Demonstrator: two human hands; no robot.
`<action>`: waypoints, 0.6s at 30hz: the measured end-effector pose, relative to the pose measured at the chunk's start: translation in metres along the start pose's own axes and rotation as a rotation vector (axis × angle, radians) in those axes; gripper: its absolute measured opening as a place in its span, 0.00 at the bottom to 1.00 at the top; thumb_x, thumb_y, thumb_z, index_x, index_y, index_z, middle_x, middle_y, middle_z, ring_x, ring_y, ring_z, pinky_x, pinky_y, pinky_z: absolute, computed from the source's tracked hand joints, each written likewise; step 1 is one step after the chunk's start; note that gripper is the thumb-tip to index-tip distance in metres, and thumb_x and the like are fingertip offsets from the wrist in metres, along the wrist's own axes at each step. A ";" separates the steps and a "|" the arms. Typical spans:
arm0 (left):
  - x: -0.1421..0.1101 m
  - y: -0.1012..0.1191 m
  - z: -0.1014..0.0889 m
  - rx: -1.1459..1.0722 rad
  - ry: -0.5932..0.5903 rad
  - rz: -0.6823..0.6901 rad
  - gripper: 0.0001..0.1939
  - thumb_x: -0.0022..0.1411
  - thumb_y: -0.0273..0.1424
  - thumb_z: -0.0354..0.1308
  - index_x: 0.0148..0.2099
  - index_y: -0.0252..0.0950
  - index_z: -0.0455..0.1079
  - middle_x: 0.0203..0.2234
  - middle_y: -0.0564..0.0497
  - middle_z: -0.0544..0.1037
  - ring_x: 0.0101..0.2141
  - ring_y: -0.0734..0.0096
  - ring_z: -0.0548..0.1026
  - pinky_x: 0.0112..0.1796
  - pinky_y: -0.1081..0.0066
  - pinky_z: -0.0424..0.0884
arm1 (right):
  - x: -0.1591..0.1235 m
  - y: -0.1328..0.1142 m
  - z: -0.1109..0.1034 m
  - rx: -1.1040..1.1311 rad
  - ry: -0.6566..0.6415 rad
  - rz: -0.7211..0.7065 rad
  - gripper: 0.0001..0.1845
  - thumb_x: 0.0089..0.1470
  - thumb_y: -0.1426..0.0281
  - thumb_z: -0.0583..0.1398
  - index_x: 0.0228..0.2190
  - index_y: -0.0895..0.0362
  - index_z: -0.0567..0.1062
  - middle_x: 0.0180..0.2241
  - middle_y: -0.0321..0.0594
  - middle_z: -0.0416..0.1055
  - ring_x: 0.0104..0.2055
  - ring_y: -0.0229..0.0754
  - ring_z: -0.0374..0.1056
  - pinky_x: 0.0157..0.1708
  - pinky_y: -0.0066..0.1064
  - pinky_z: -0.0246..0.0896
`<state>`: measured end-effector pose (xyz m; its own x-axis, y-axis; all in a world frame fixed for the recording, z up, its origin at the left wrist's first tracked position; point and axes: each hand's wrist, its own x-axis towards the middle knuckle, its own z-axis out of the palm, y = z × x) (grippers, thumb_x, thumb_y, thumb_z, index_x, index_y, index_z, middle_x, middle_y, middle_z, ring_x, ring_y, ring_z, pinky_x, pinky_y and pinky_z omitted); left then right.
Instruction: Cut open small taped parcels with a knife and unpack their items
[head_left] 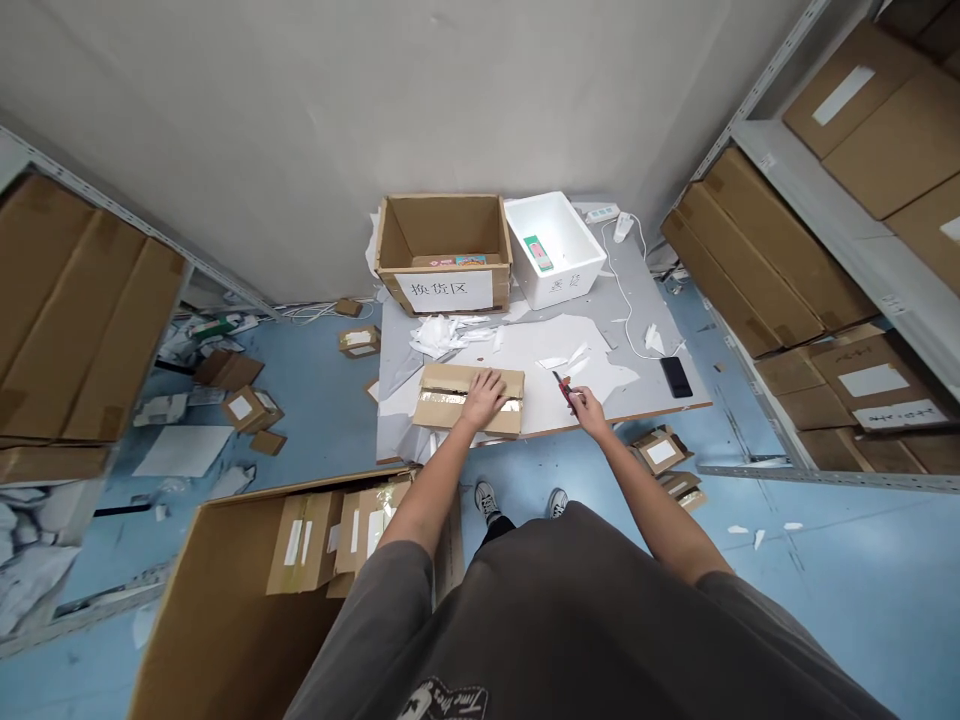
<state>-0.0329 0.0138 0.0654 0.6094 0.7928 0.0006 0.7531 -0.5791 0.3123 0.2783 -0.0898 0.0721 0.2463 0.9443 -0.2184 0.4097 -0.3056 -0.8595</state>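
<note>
Right hand (589,408) grasping red cutter (566,393); left hand (484,398) unclenched, resting on taped carton (436,413)
Looks like a steadying step; next move seems to call for blade (556,376) brought over to tape (441,397)

Matt cardboard box (454,377) with glossy tape (441,397)

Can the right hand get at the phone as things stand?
Probably yes: the phone lies flat to the right of the right hand, with nothing upright between them on the table. But that hand holds a red cutter, so gripping the phone would likely mean putting it down first.
</note>
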 end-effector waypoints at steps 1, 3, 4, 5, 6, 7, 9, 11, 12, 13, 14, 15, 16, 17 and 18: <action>-0.003 0.000 -0.005 -0.009 0.010 -0.021 0.18 0.74 0.37 0.55 0.62 0.41 0.74 0.71 0.42 0.69 0.74 0.50 0.58 0.72 0.44 0.56 | -0.002 -0.002 0.001 0.129 0.036 0.055 0.33 0.64 0.37 0.52 0.46 0.54 0.72 0.34 0.43 0.80 0.33 0.47 0.76 0.37 0.38 0.73; -0.012 -0.002 -0.013 -0.024 0.022 -0.071 0.18 0.74 0.38 0.56 0.61 0.40 0.74 0.71 0.43 0.69 0.73 0.49 0.59 0.71 0.46 0.60 | -0.005 -0.009 0.004 0.340 0.091 0.105 0.35 0.59 0.32 0.54 0.41 0.52 0.68 0.34 0.44 0.81 0.30 0.45 0.76 0.32 0.35 0.73; -0.017 -0.003 -0.017 -0.027 0.026 -0.094 0.17 0.73 0.38 0.57 0.60 0.40 0.74 0.70 0.43 0.69 0.73 0.49 0.60 0.70 0.48 0.61 | -0.006 -0.013 0.006 0.417 0.110 0.111 0.36 0.57 0.31 0.55 0.39 0.51 0.67 0.35 0.44 0.81 0.30 0.45 0.76 0.30 0.34 0.73; -0.023 -0.005 -0.020 -0.029 0.034 -0.113 0.17 0.73 0.37 0.56 0.59 0.40 0.75 0.69 0.42 0.70 0.72 0.50 0.61 0.70 0.50 0.62 | -0.005 -0.017 0.007 0.480 0.129 0.115 0.35 0.56 0.31 0.56 0.38 0.51 0.66 0.35 0.44 0.82 0.29 0.44 0.76 0.29 0.34 0.72; -0.028 -0.006 -0.023 -0.032 0.046 -0.130 0.16 0.73 0.37 0.56 0.59 0.40 0.75 0.68 0.42 0.71 0.71 0.51 0.62 0.70 0.51 0.61 | -0.004 -0.020 0.008 0.533 0.150 0.123 0.35 0.56 0.31 0.57 0.38 0.50 0.65 0.35 0.43 0.81 0.28 0.44 0.76 0.27 0.33 0.72; -0.034 -0.008 -0.024 -0.038 0.062 -0.147 0.16 0.73 0.36 0.56 0.58 0.41 0.75 0.67 0.42 0.72 0.70 0.52 0.63 0.70 0.52 0.61 | -0.003 -0.022 0.009 0.577 0.172 0.136 0.34 0.56 0.32 0.59 0.37 0.50 0.65 0.33 0.41 0.81 0.27 0.43 0.76 0.26 0.32 0.71; -0.046 -0.011 -0.026 -0.067 0.095 -0.184 0.16 0.73 0.35 0.56 0.58 0.41 0.75 0.63 0.41 0.74 0.68 0.52 0.66 0.69 0.53 0.63 | 0.003 -0.020 0.011 0.634 0.216 0.178 0.33 0.55 0.34 0.63 0.37 0.50 0.66 0.29 0.36 0.79 0.25 0.41 0.74 0.24 0.30 0.70; -0.055 -0.014 -0.028 -0.102 0.093 -0.205 0.16 0.71 0.36 0.58 0.58 0.41 0.76 0.61 0.40 0.75 0.65 0.51 0.68 0.67 0.53 0.65 | 0.014 -0.010 0.012 0.635 0.257 0.225 0.32 0.53 0.36 0.66 0.36 0.50 0.68 0.24 0.32 0.75 0.22 0.39 0.71 0.22 0.28 0.67; -0.059 -0.014 -0.029 -0.110 0.073 -0.205 0.17 0.70 0.37 0.60 0.58 0.42 0.76 0.61 0.40 0.75 0.65 0.50 0.68 0.66 0.53 0.65 | 0.021 -0.002 0.012 0.614 0.279 0.245 0.31 0.52 0.37 0.67 0.36 0.50 0.68 0.22 0.30 0.73 0.22 0.39 0.70 0.22 0.27 0.65; -0.061 -0.014 -0.031 -0.110 0.041 -0.198 0.19 0.68 0.39 0.63 0.59 0.42 0.76 0.61 0.40 0.74 0.65 0.48 0.67 0.66 0.51 0.65 | 0.029 0.007 0.012 0.581 0.304 0.261 0.30 0.52 0.38 0.67 0.35 0.51 0.69 0.21 0.29 0.72 0.22 0.38 0.69 0.22 0.27 0.65; -0.062 -0.014 -0.032 -0.099 0.001 -0.189 0.23 0.64 0.41 0.67 0.60 0.43 0.76 0.62 0.40 0.73 0.66 0.45 0.66 0.66 0.50 0.64 | 0.039 0.018 0.012 0.538 0.330 0.273 0.29 0.53 0.39 0.67 0.34 0.51 0.70 0.21 0.29 0.71 0.22 0.38 0.68 0.23 0.27 0.64; -0.062 -0.013 -0.035 -0.081 -0.042 -0.182 0.28 0.60 0.43 0.71 0.61 0.43 0.75 0.64 0.40 0.71 0.66 0.42 0.65 0.67 0.48 0.62 | 0.049 0.031 0.011 0.486 0.353 0.285 0.28 0.54 0.40 0.66 0.34 0.52 0.71 0.22 0.29 0.71 0.24 0.38 0.68 0.25 0.27 0.65; -0.061 -0.011 -0.037 -0.058 -0.085 -0.181 0.33 0.57 0.44 0.74 0.63 0.44 0.74 0.65 0.40 0.70 0.66 0.40 0.63 0.67 0.46 0.61 | 0.060 0.045 0.011 0.423 0.368 0.298 0.26 0.55 0.42 0.66 0.33 0.52 0.72 0.23 0.30 0.71 0.25 0.38 0.68 0.27 0.27 0.65; -0.060 -0.009 -0.039 -0.037 -0.128 -0.184 0.38 0.53 0.44 0.77 0.65 0.44 0.73 0.65 0.39 0.69 0.66 0.38 0.63 0.67 0.45 0.61 | 0.071 0.059 0.010 0.353 0.367 0.311 0.25 0.56 0.43 0.65 0.33 0.53 0.73 0.24 0.31 0.72 0.28 0.39 0.68 0.30 0.28 0.66; -0.058 -0.007 -0.040 -0.016 -0.167 -0.193 0.42 0.51 0.43 0.78 0.66 0.45 0.71 0.66 0.39 0.68 0.66 0.38 0.63 0.67 0.45 0.61 | 0.082 0.074 0.008 0.275 0.356 0.326 0.24 0.58 0.45 0.64 0.33 0.54 0.74 0.26 0.33 0.73 0.30 0.40 0.69 0.32 0.29 0.66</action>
<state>-0.0835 -0.0201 0.1012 0.4884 0.8452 -0.2171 0.8561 -0.4160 0.3067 0.3216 -0.0339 -0.0134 0.6232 0.6921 -0.3641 0.0305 -0.4867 -0.8730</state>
